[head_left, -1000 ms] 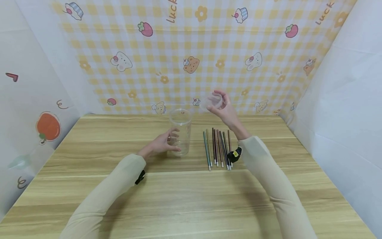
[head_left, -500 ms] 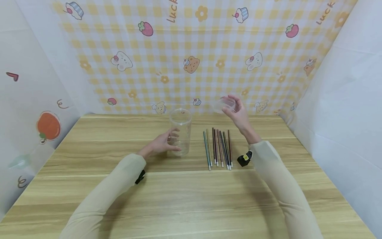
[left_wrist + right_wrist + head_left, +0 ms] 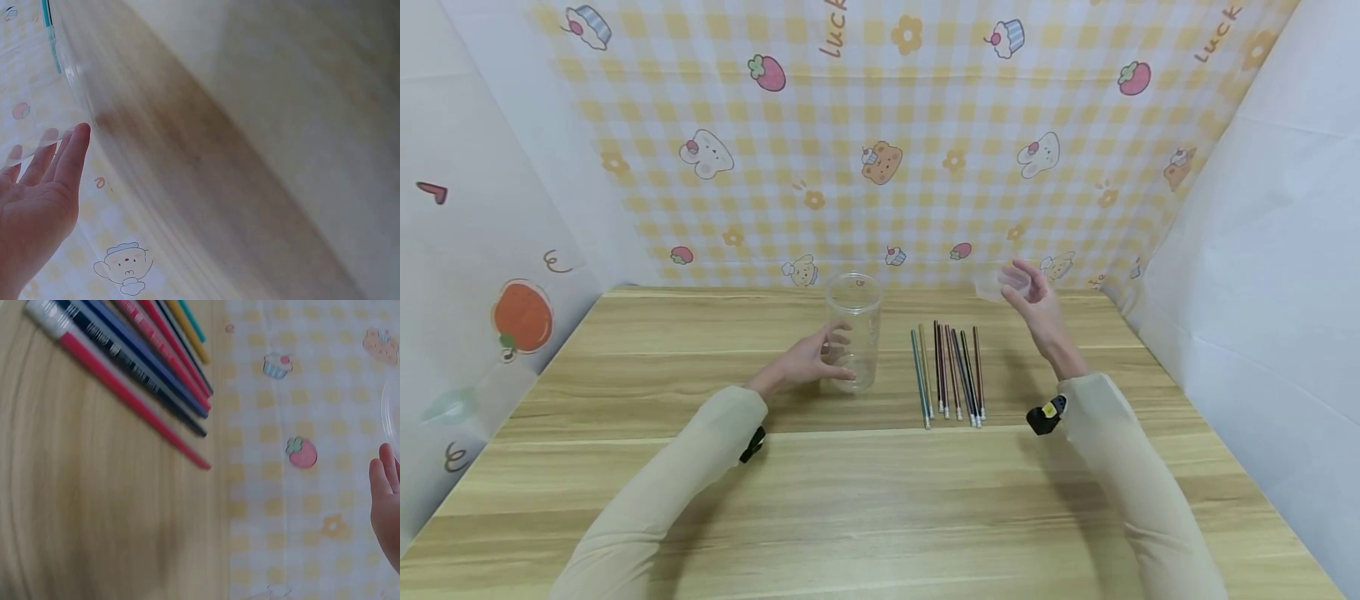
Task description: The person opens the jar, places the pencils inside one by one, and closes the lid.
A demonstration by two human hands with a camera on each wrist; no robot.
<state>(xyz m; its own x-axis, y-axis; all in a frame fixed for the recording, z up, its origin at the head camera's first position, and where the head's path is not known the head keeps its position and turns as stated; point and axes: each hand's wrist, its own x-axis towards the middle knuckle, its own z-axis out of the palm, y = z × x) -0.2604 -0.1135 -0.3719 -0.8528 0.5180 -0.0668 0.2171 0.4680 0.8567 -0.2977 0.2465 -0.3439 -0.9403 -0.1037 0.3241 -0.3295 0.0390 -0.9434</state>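
Observation:
A tall clear plastic jar (image 3: pixel 867 333) stands upright and without a lid on the wooden table. My left hand (image 3: pixel 805 358) holds its left side low down, thumb in front and fingers behind. In the left wrist view that hand (image 3: pixel 44 209) is seen near the blurred clear wall. Off to the right, at the back of the table, my right hand (image 3: pixel 1039 310) grips a translucent round lid (image 3: pixel 988 286) between thumb and fingers. Only an edge of the lid (image 3: pixel 389 412) enters the right wrist view. Several pencils (image 3: pixel 953 375) with white eraser ends lie side by side between the hands.
Behind the table hangs a yellow checked cloth (image 3: pixel 820 125) with cartoon prints. White sheets (image 3: pixel 1270 250) close off both sides. Each wrist carries a small black camera (image 3: pixel 1045 415).
My right hand has moved right and down with the lid, from above the pencils to beyond their right side. The left hand and the jar stay in place.

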